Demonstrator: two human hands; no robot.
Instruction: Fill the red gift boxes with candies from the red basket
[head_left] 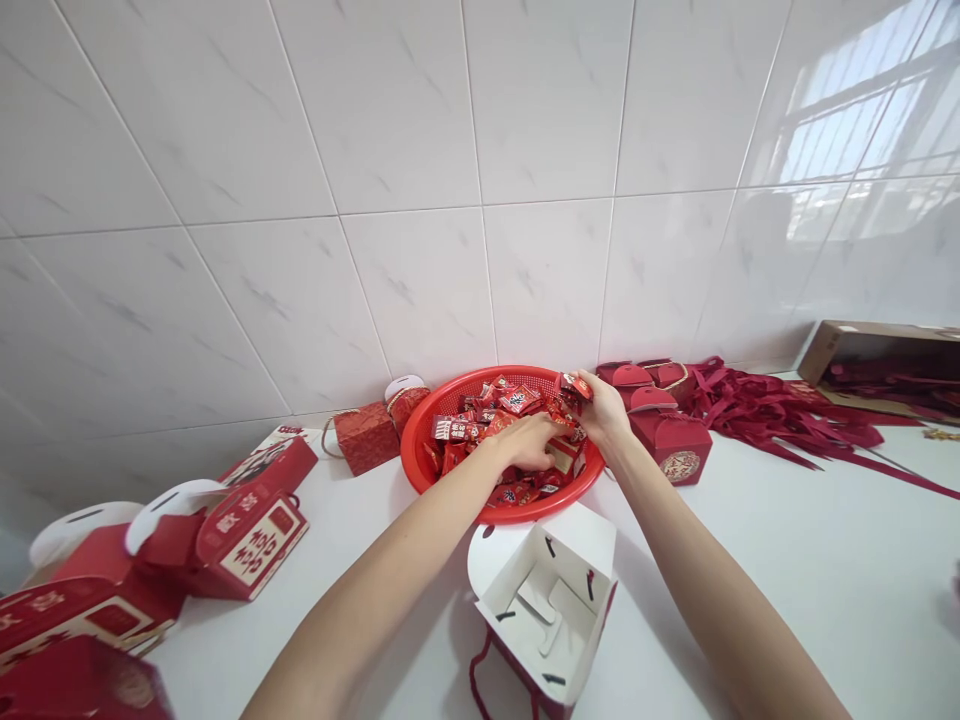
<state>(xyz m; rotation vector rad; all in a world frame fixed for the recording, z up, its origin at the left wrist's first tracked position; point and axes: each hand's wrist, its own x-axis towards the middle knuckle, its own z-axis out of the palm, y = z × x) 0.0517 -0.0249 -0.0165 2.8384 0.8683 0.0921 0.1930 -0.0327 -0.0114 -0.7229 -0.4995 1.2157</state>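
Note:
A red plastic basket [420, 470] against the wall holds many red-wrapped candies [517, 398]. My left hand [531, 442] reaches in among them, thumb and fingers apart, the tips touching wrappers. At the basket's right rim, my right hand [604, 408] is closed on red-wrapped candies [574, 386], lifted just above the pile; how many it holds I cannot tell. Below the basket, between my forearms, stands an open gift box [562, 610], white inside with dark ribbon ends poking through its walls. Its bottom flaps show, and a dark red cord [480, 670] hangs at its left.
Closed red gift boxes [255, 540] crowd the left of the white table [787, 560]. Smaller red boxes [367, 438] flank the basket, with more red boxes [675, 445] to the right. Beyond lie a heap of dark red ribbons [757, 410] and a cardboard box [885, 345]. White tiles back everything.

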